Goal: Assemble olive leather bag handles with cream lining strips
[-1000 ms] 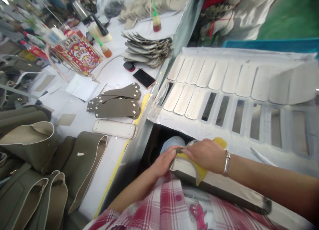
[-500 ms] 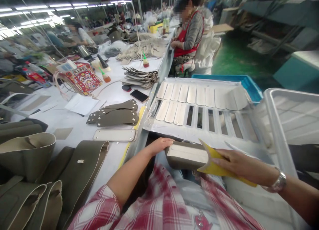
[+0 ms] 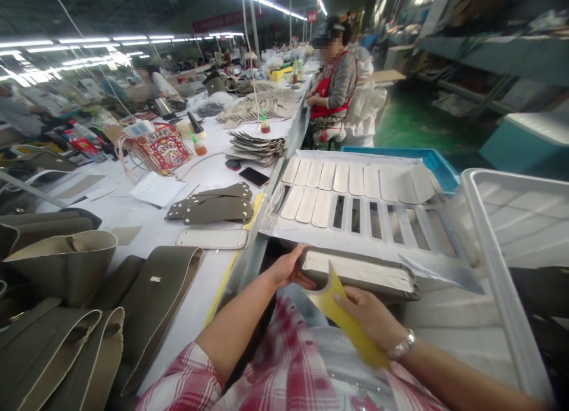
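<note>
Likely light, stiffish and best held by its ends, the olive-and-white piece (image 3: 362,270) is gripped by the left hand (image 3: 291,269); in front, a yellow sheet (image 3: 331,300) by the right hand (image 3: 370,314).

Closed right grip (image 3: 374,317) near left grip (image 3: 290,270)

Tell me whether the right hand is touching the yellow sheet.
Touching. The head view shows the right hand gripping the yellow sheet, with the thumb lying over its face.
</note>
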A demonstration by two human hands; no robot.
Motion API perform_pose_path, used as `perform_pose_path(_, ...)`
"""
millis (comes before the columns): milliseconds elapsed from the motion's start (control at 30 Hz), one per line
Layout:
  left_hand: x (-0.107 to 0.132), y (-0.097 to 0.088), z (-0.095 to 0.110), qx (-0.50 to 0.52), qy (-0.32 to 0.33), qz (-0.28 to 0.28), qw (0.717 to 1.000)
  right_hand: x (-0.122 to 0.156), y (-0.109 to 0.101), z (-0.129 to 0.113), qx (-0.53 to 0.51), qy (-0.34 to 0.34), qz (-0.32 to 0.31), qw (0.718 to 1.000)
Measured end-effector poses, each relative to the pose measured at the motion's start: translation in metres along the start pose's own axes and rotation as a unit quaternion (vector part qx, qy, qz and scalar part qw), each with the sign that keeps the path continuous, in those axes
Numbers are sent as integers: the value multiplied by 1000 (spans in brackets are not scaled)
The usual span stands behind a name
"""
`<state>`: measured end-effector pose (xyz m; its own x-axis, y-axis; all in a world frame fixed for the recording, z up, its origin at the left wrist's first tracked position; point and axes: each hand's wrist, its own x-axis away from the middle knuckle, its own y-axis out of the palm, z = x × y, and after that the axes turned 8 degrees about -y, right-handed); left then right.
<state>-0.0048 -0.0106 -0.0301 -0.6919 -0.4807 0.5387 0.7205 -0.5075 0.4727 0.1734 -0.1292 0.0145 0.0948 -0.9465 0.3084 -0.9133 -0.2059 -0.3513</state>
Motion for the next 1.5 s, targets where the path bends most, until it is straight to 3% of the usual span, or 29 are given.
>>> perform_pose_path(133, -8, 1, -7, 59, 76, 0, 995, -10, 30, 0, -148, 54, 39, 987)
perform_pose_path(300, -14, 1, -14, 122, 143, -39, 981, -18, 58, -2, -319, 120, -6, 940)
perform_pose_path(533, -15, 2, -18, 145, 169, -48, 974, -27, 60, -11, -377, 148, -21, 914)
perform_pose_path(700, -17, 7, -14, 87, 174, 14, 981, -28, 57, -12, -442, 198, 22, 875)
perform_pose_path(867, -19, 11, -3, -11, 167, 79, 983, -33, 48, -7, -490, 206, 13, 847)
perform_pose_path(1267, -28, 21, 1, -139, 163, 202, 956, -41, 32, 20, -495, 186, -61, 847)
perform_pose_path(1500, -28, 23, 3, -297, 156, 266, 904, -40, 24, 18, -457, 204, -43, 865)
